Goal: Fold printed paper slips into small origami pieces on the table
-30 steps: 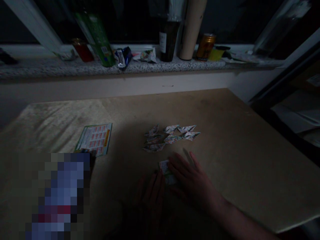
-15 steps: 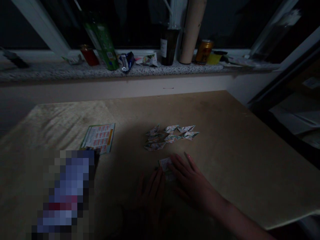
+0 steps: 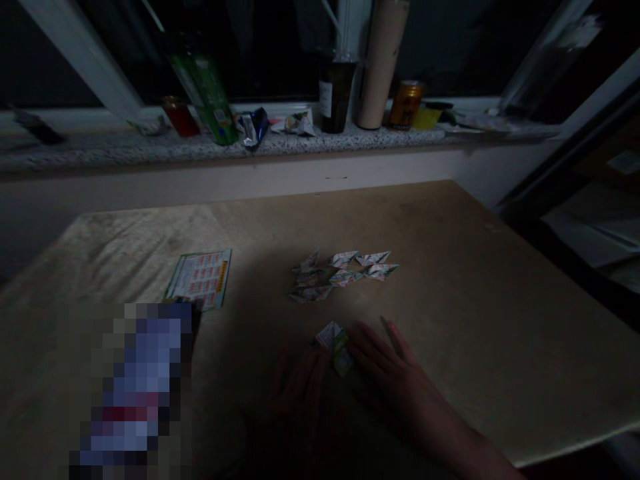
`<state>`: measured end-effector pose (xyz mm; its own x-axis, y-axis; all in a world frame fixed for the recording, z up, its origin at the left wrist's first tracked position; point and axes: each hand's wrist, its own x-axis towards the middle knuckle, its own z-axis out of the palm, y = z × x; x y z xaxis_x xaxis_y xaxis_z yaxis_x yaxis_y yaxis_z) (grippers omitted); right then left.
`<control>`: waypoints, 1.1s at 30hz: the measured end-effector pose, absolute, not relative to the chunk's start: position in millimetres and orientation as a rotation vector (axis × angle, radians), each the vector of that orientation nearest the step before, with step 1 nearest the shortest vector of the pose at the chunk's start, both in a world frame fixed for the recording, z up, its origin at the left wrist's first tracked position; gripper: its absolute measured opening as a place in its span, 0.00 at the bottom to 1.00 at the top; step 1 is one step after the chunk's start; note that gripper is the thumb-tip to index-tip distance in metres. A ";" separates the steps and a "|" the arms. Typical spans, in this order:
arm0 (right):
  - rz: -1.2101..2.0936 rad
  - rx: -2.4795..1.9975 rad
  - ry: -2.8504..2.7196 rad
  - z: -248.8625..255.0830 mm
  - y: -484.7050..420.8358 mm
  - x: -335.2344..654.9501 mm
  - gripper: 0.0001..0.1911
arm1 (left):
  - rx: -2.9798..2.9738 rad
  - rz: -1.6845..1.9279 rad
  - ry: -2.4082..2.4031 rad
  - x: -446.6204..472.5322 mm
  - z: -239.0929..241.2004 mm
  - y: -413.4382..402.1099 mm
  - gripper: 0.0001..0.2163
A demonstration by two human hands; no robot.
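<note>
A small piece of folded printed paper (image 3: pixel 342 352) lies on the table between my two hands. It has a pointed top, and a green part shows on its right side. My left hand (image 3: pixel 300 383) rests at the paper's lower left with its fingers stretched out; this hand is dark and partly in shadow. From the right, my right hand (image 3: pixel 393 367) lies nearly flat, its fingertips at the paper's right edge and one finger spread away. Beyond the hands stand several folded paper boats (image 3: pixel 345 278) in a close group, made of similar printed paper.
A printed sheet (image 3: pixel 203 277) lies at the left, beside a blurred-out bluish object (image 3: pixel 140 380). Along the granite sill (image 3: pixel 280 147) stand a green bottle (image 3: pixel 213 100), a red jar (image 3: pixel 180 117), a dark cup (image 3: pixel 335 100), a tall tube (image 3: pixel 380 67) and an orange can (image 3: pixel 406 107).
The paper between my hands now has a pointed top and shows a green face. My right hand has shifted slightly right and down, uncovering more of it. The boats have not moved.
</note>
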<state>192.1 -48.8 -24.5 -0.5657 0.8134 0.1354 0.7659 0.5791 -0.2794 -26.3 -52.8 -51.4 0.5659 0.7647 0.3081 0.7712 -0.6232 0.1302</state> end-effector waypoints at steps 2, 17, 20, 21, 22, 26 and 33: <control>0.288 -1.304 -2.547 -23.6 -47.8 191.1 0.26 | -2.741 -0.490 -1.360 -25.6 -51.0 -51.2 0.28; 0.213 -1.366 -2.345 -33.3 -39.9 178.0 0.21 | -2.685 -0.366 -1.312 -21.1 -62.0 -53.3 0.28; 0.218 -1.358 -2.331 -34.1 -39.3 178.6 0.21 | -2.679 -0.358 -1.295 -22.0 -56.6 -57.1 0.27; 0.218 -1.352 -2.330 -34.2 -39.2 179.0 0.20 | -2.683 -0.350 -1.270 -22.9 -53.3 -58.2 0.27; 0.215 -1.351 -2.327 -34.1 -39.1 179.4 0.20 | -2.687 -0.341 -1.245 -24.0 -49.6 -59.4 0.27; 0.213 -1.376 -2.308 -32.8 -39.9 181.3 0.19 | -2.710 -0.292 -1.204 -27.2 -35.7 -64.9 0.27; 0.251 -1.368 -2.319 -32.3 -38.7 187.5 0.20 | -2.702 -0.232 -1.169 -28.2 -38.5 -77.4 0.31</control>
